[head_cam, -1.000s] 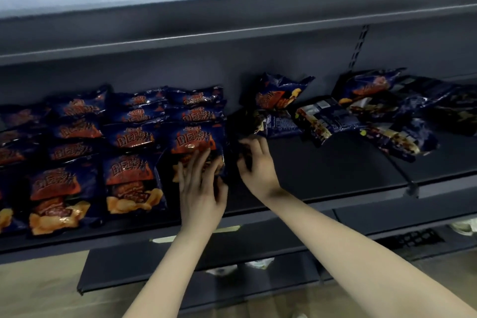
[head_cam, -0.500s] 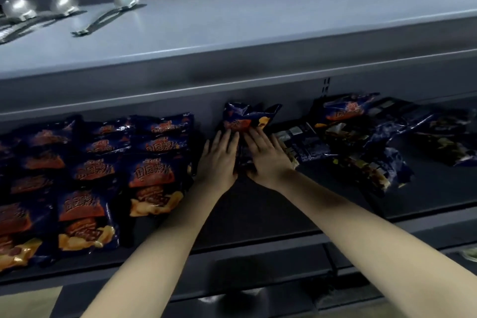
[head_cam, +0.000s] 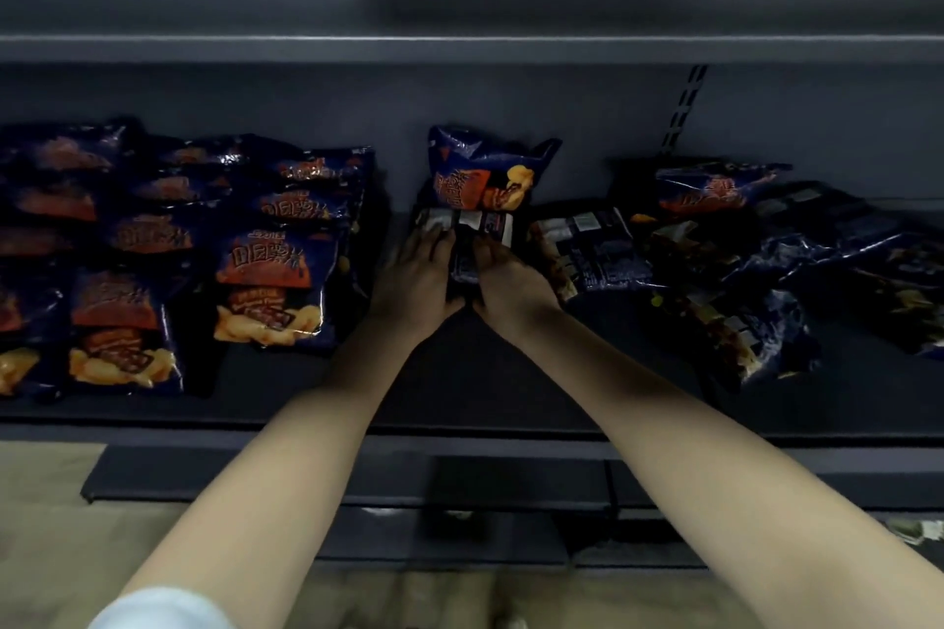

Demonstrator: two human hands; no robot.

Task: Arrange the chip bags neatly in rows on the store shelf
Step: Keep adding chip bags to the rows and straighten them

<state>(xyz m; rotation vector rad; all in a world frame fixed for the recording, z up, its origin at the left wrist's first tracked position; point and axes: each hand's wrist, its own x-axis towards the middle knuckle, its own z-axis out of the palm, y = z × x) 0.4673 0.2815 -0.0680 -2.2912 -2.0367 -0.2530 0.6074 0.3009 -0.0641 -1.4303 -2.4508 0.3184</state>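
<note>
Dark blue chip bags with orange labels lie in neat overlapping rows (head_cam: 276, 266) on the left of the dark shelf (head_cam: 459, 388). At the middle back, one bag (head_cam: 485, 174) leans upright against the wall. In front of it lies a bag turned back side up (head_cam: 472, 240). My left hand (head_cam: 416, 276) and my right hand (head_cam: 511, 284) rest side by side on this bag, gripping its two sides. A loose heap of bags (head_cam: 715, 261) sprawls on the right, some face down.
The upper shelf's front edge (head_cam: 459, 49) hangs above the bags. A slotted upright (head_cam: 684, 112) runs down the back wall at right. A lower shelf (head_cam: 357, 480) juts out below, with tan floor (head_cam: 46, 541) at left.
Both hands left the front bag of the neat rows and moved right and back to the face-down bag at the middle. The view dropped, hiding the top shelf's spoons.
</note>
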